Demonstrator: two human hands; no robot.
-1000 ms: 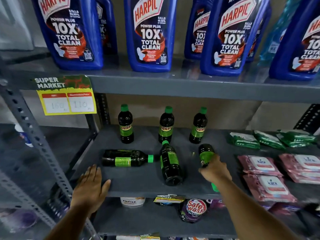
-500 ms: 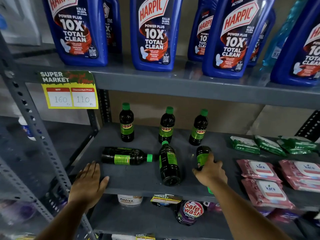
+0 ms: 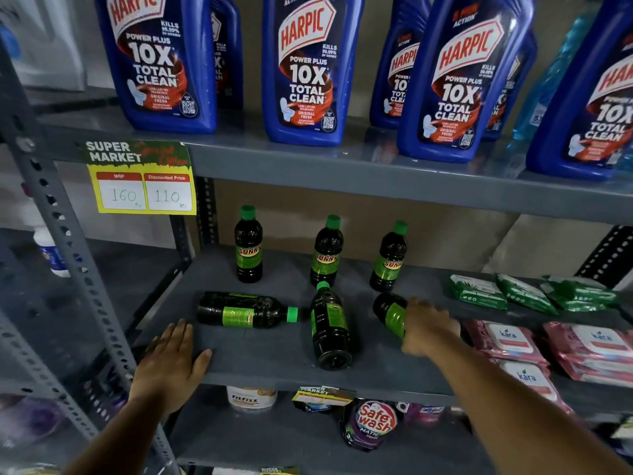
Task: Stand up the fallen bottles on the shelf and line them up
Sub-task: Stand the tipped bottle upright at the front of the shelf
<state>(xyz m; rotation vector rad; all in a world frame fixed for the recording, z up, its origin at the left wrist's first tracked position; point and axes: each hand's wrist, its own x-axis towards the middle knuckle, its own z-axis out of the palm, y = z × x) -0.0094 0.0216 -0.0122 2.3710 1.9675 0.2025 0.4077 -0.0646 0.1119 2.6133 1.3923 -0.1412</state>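
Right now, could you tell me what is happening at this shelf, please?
A person is tidying dark green-capped bottles on the grey shelf. The right hand is closed around one fallen bottle; its far end looks raised. The left hand rests flat on the shelf's front edge, holding nothing. Two more bottles lie on their sides, one on the left and one in the middle. Three upright bottles stand behind.

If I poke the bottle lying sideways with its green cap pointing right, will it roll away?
Probably. The sideways bottle has a round body lying flat on the smooth grey shelf, so a poke from the front could roll it toward the back. It looks full of dark liquid, so likely heavy-ish and slow. The left hand rests nearby, not touching it.
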